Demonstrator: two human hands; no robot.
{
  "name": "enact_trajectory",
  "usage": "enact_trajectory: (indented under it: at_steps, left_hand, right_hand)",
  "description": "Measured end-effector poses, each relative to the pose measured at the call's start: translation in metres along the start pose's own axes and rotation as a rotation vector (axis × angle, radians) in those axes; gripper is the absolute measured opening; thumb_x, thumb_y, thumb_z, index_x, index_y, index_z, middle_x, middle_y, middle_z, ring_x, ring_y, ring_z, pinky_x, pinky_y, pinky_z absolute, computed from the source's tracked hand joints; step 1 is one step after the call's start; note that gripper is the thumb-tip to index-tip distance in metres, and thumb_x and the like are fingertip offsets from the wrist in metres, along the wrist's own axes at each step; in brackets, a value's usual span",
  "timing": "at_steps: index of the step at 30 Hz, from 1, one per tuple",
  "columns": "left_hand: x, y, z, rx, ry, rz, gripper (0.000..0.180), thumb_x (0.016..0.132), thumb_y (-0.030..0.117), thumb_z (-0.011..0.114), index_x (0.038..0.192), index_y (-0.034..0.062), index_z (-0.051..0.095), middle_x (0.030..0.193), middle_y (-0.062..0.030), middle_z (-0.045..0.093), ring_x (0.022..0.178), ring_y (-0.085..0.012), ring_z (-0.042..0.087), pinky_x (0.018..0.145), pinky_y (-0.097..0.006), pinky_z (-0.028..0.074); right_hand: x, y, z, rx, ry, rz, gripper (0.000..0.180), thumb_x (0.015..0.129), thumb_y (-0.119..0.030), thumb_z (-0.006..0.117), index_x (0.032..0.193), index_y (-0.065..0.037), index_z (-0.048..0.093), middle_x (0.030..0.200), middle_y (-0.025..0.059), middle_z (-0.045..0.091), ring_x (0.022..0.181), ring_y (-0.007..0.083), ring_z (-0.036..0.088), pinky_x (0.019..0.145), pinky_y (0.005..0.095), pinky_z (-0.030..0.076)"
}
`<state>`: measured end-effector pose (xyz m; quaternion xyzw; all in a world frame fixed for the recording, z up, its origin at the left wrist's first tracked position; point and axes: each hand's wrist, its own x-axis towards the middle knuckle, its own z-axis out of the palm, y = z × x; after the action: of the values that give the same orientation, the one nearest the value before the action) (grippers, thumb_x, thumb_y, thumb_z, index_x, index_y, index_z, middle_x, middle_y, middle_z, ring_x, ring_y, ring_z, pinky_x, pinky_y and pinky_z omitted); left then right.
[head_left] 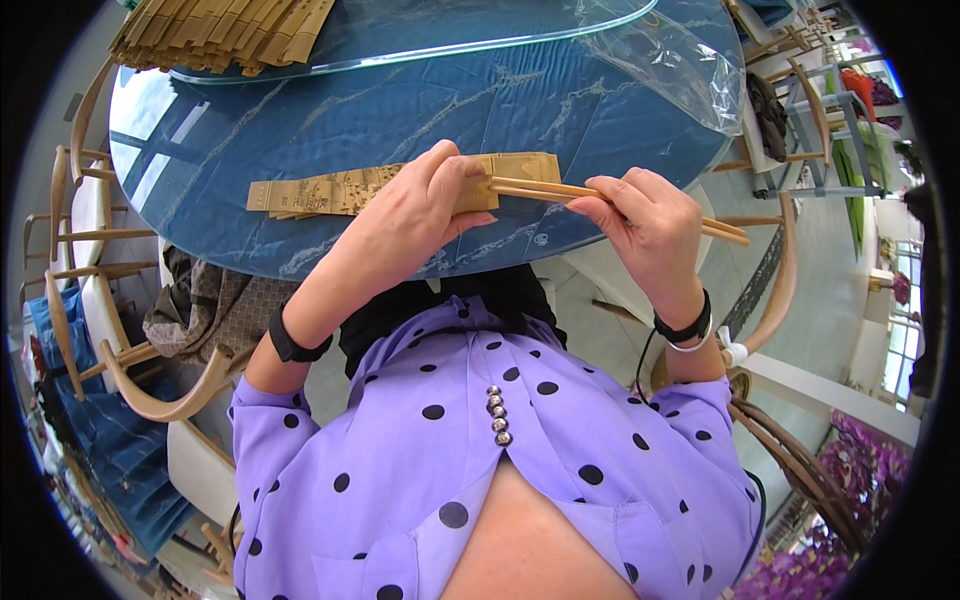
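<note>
My left hand (pixel 425 200) is closed, thumb and fingers pinching a brown paper chopstick sleeve (pixel 482 193). Around it, more printed brown sleeves (pixel 310 196) lie flat on the blue table, some under my left hand and some reaching out to its right. My right hand (pixel 648 225) grips a pair of light wooden chopsticks (pixel 540 189) near their middle. Their left ends meet the sleeve at my left fingers; whether they sit inside its mouth I cannot tell. The other ends stick out to the right past my hand.
A large pile of brown sleeves (pixel 220 32) lies at the far left of the marbled blue table (pixel 400 115). A glass turntable edge (pixel 420 62) curves across the back, with clear plastic film (pixel 680 70) at far right. Wooden chairs (pixel 190 390) stand on both sides.
</note>
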<state>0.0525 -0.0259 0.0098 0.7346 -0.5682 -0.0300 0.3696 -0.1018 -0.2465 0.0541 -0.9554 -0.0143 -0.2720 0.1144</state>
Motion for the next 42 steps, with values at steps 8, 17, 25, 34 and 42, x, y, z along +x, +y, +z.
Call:
enact_trajectory:
  at_steps: [8,17,25,34,42]
  left_hand:
    - [0.002,0.0,-0.002,-0.005,0.029,0.047,0.049,0.086,0.019,0.079,0.119,-0.0011,0.05,0.104,-0.0154,0.052,0.09,-0.0356,0.058,0.08,-0.043,0.051]
    - [0.001,-0.001,-0.002,0.016,0.018,0.046,0.05,0.084,0.022,0.08,0.117,-0.0017,0.051,0.104,-0.0148,0.052,0.091,-0.0344,0.059,0.08,-0.042,0.051]
    - [0.002,-0.001,0.0,0.072,0.048,0.067,0.056,0.081,0.028,0.082,0.121,0.0017,0.052,0.111,-0.0143,0.054,0.1,-0.0341,0.057,0.091,-0.045,0.047]
    - [-0.035,0.038,0.005,-0.419,0.253,-0.404,0.025,0.099,0.023,0.067,0.1,-0.0023,0.068,0.077,-0.0064,0.062,0.068,-0.016,0.058,0.064,-0.029,0.047]
    - [-0.03,0.036,0.029,-1.042,0.55,-0.658,0.031,0.107,0.022,0.057,0.091,-0.0016,0.068,0.076,-0.0007,0.063,0.05,0.0002,0.033,0.044,-0.02,0.025]
  right_hand:
    - [-0.004,0.002,0.002,0.076,-0.129,0.034,0.029,0.087,-0.034,0.076,0.086,-0.006,0.071,0.064,0.0059,0.051,0.055,0.0224,0.054,0.048,0.0361,0.041]
    - [-0.003,0.002,0.001,0.003,-0.155,-0.081,0.029,0.09,-0.032,0.075,0.094,-0.004,0.068,0.068,0.006,0.052,0.06,0.0233,0.057,0.051,0.0364,0.045]
    - [-0.003,0.0,0.005,0.082,-0.188,-0.081,0.03,0.089,-0.029,0.076,0.1,-0.002,0.07,0.071,0.0075,0.057,0.06,0.0244,0.058,0.052,0.0361,0.045]
    - [-0.012,-0.013,0.014,0.035,-0.064,0.074,0.031,0.089,-0.031,0.077,0.097,-0.002,0.071,0.067,0.0054,0.057,0.057,0.0223,0.057,0.049,0.0347,0.045]
    - [-0.015,-0.043,0.031,0.065,-0.027,0.09,0.031,0.09,-0.028,0.077,0.101,0.0,0.071,0.067,0.0064,0.054,0.057,0.0222,0.056,0.049,0.0339,0.044]
